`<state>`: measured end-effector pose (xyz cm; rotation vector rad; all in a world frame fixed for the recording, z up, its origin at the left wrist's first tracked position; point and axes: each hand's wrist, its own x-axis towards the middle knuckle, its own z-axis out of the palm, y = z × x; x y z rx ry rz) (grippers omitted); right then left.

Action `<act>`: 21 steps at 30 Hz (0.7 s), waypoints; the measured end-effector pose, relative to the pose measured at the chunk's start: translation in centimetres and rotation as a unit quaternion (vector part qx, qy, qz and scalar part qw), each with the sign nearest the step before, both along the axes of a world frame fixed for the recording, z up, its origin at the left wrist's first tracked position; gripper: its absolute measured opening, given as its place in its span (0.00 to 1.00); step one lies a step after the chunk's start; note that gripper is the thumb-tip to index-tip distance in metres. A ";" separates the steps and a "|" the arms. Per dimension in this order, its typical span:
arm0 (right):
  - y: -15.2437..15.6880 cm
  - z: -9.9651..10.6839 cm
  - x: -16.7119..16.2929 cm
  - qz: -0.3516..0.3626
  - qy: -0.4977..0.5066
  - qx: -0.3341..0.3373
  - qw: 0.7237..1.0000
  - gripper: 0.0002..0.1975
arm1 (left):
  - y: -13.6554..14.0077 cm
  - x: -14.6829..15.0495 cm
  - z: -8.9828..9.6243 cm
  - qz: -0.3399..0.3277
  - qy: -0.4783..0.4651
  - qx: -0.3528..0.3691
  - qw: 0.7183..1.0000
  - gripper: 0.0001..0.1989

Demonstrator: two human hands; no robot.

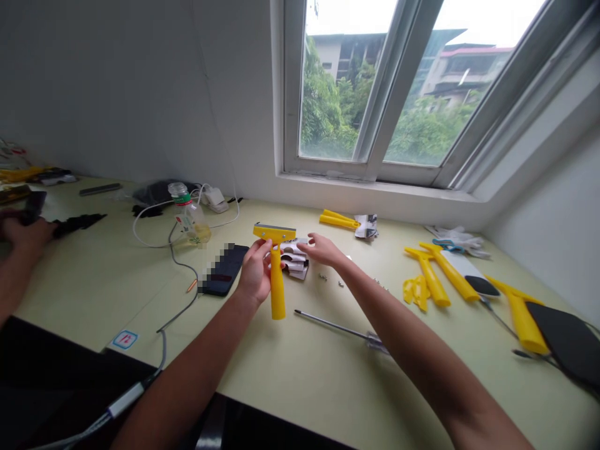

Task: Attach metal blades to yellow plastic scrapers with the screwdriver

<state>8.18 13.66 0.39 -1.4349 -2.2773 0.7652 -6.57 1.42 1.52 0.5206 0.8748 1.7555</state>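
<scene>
My left hand (255, 275) is wrapped round a yellow scraper (278, 290), which it holds upright above the table with the wide head at the top. A metal blade edge runs along that head. Just right of the head, my right hand (324, 250) hovers with its fingers apart, and I see nothing in them. Behind the scraper lie some small paper packets (296, 267), partly hidden by my hands. Small screws (322, 277) are scattered below my right wrist. A long screwdriver (330, 322) lies in front, its clear handle partly covered by my right forearm.
More yellow scrapers (434, 281) and yellow plastic pieces (415, 291) lie at right. Yellow handles (338, 219) rest near the window. Left are a dark phone (225, 272), a bottle (190, 215) and cables. Another person's hand (28, 231) is at far left.
</scene>
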 end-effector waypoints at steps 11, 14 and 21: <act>0.9 -0.6 -1.4 -0.023 0.166 -0.031 0.985 0.20 | -0.1 0.4 0.0 0.003 -0.001 0.023 1.000 0.15; 0.2 1.4 -0.1 -0.012 0.232 -0.018 0.973 0.13 | -0.2 0.2 0.1 0.001 -0.010 0.028 1.000 0.15; -5.8 2.8 8.5 0.064 0.361 -0.137 0.920 0.18 | 1.1 -2.9 3.1 0.067 -0.073 0.063 0.993 0.03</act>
